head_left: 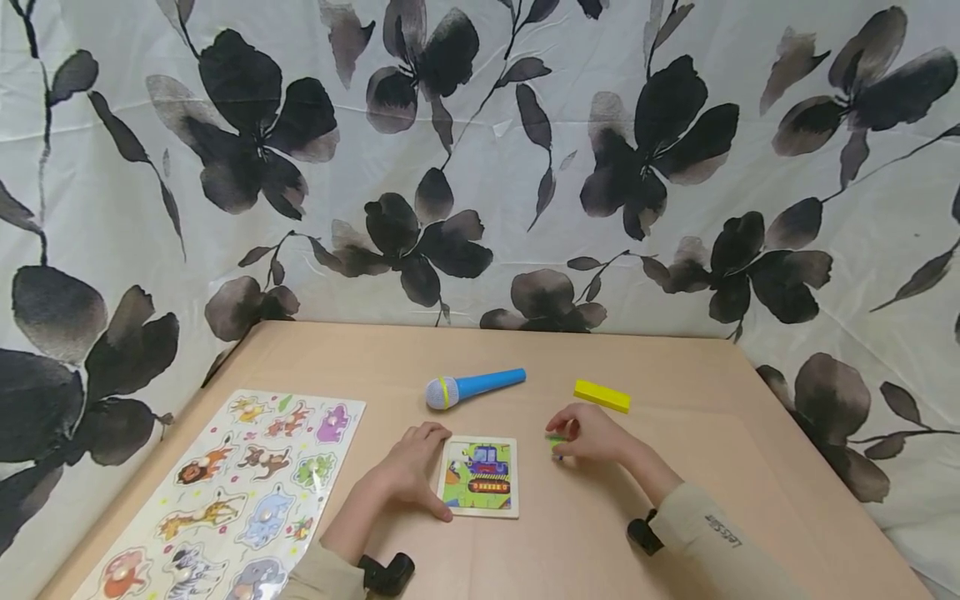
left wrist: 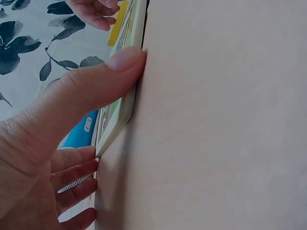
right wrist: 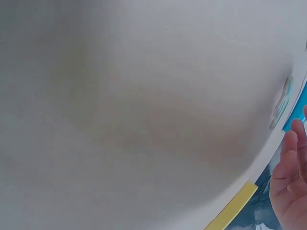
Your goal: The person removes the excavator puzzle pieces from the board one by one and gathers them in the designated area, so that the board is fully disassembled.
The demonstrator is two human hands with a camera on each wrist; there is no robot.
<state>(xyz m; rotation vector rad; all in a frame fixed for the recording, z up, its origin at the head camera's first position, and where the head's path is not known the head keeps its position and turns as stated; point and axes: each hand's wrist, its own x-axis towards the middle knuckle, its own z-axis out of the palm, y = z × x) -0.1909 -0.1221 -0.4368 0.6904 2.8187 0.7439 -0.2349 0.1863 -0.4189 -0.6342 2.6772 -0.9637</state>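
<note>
A small square picture puzzle (head_left: 480, 476) in a pale frame shows a blue and red tracked vehicle on green. My left hand (head_left: 411, 475) spans its left side, fingers at the far corner and thumb near the front corner. In the left wrist view the thumb (left wrist: 96, 86) lies straight along the frame's edge, and the fingertips reach down to the tabletop. To the right of the puzzle, my right hand (head_left: 592, 435) pinches a small green piece (head_left: 556, 440) low over the table. Its fingers partly cover that piece.
A blue toy microphone (head_left: 480, 386) lies behind the puzzle. Beyond the right hand is a yellow block (head_left: 602, 396). On the left lies a large animal sticker sheet (head_left: 225, 492). A floral cloth (head_left: 480, 167) hangs along the back edge of the tan table (head_left: 675, 375).
</note>
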